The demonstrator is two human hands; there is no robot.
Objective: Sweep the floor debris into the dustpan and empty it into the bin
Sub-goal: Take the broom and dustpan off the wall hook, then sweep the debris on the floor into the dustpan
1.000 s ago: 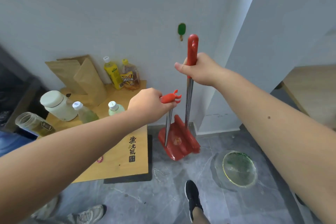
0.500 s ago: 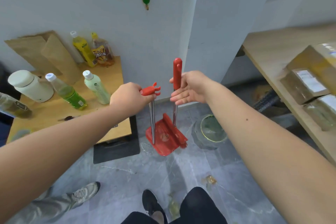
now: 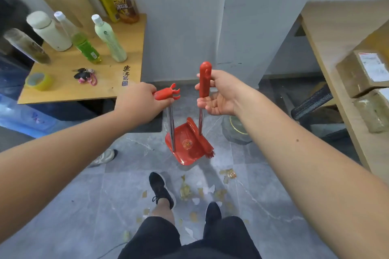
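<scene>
left hand (image 3: 140, 102) is wrapped tight round the claw-shaped grip of the dustpan (image 3: 185, 143). right hand (image 3: 219, 94) has only a loose hold on the broom (image 3: 203, 82): thumb and upper fingers pinch the red handle, lower fingers splayed open off it.

risks from here:
- that loose right hold is the weak point. broom hangs from a pinch, so the first sideways sweep could twist it round or drop it. needs a full wrap before sweeping.
- broom head sits against the pan's right rim, looks nested or clipped. pulling them apart one-handed could jerk the pan.
- debris (image 3: 202, 191) lies on the floor between the pan and the person's shoes (image 3: 161, 189), some just beside the shoes. a step forward would tread it in or scatter it.
- bits look light and flaky, a fast stroke probably flicks them past the pan lip.
- bin (image 3: 237, 130) stands just right of the pan, near the desk (image 3: 322, 33) on that side. a wide swing of the long handles could clip it or that desk's edge.

orientation: both long axes run near vertical, handles up, heads down. pan shaft tilts slightly. pan's open mouth faces the person and the debris, back wall towards the far wall. can't tell whether the pan touches the floor. broom bristles poke out at the pan's lower right corner, pointing down.

both tools sit ahead of the feet, between the left desk (image 3: 130, 52) and the bin.
</scene>
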